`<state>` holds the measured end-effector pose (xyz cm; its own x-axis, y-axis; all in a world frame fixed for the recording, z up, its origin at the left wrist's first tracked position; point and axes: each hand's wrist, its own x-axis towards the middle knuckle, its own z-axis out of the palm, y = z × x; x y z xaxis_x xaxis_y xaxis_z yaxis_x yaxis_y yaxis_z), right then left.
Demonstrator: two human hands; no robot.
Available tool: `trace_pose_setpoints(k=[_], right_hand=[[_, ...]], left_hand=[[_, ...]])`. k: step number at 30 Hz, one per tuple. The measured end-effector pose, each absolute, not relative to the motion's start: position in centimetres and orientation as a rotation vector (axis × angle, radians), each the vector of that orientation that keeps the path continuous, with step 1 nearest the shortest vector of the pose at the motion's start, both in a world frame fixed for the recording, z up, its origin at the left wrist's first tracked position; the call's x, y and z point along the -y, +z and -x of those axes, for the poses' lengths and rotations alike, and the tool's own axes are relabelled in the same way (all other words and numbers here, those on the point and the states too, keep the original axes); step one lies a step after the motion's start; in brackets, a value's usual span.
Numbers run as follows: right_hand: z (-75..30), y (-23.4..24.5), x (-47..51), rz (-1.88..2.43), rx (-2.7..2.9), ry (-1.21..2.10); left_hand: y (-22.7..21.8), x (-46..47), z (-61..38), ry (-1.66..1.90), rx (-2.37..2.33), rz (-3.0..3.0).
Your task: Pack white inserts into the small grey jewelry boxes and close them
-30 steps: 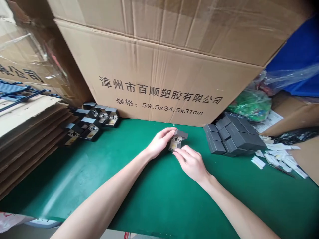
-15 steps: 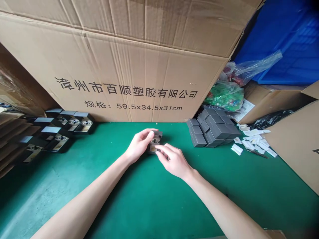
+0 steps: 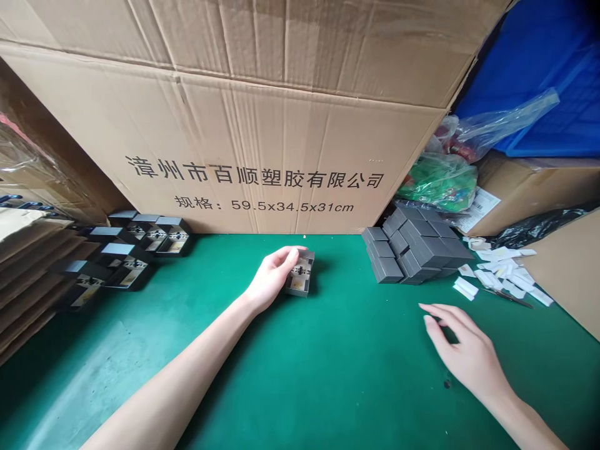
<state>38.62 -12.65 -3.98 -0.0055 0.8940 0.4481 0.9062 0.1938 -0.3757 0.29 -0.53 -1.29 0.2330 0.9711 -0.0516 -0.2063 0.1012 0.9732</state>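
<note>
My left hand (image 3: 272, 277) is curled round a small open grey box (image 3: 301, 274) that rests on the green table mat (image 3: 300, 362), just in front of the big cardboard carton. My right hand (image 3: 462, 350) hovers over the mat to the right with its fingers loosely spread and nothing in it. It is nearest the scattered white tags (image 3: 497, 275) and lies below the pile of closed grey boxes (image 3: 415, 253).
A large printed cardboard carton (image 3: 253, 150) walls off the back. Several open dark boxes (image 3: 126, 256) stand at the left beside stacked flat cardboard (image 3: 28, 269). At the right are a green plastic bag (image 3: 440, 181), blue crates (image 3: 544, 81) and more cartons (image 3: 567, 275).
My right hand has let go of the small box and moved right and nearer to me. My left hand still holds the box. The view shifted slightly.
</note>
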Motion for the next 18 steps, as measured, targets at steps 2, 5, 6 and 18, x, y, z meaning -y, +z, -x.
trace_pose_setpoints(k=[2,5,6,18], right_hand=[[-40.9,-4.1,13.1,1.865,1.751,-0.052],[-43.8,-4.4,12.6,2.056,1.61,-0.15],[-44.6,-4.5,12.1,2.077,1.591,-0.168],[-48.1,-6.0,7.6,2.147,1.578,0.105]], left_hand=[[-1.2,0.6,-0.3,1.076,-0.92,-1.091],[-1.1,0.7,-0.4,1.07,-0.914,-1.093],[-1.1,0.7,-0.4,1.072,-0.915,-1.096],[-0.5,1.0,-0.2,1.047,-0.942,-1.095]])
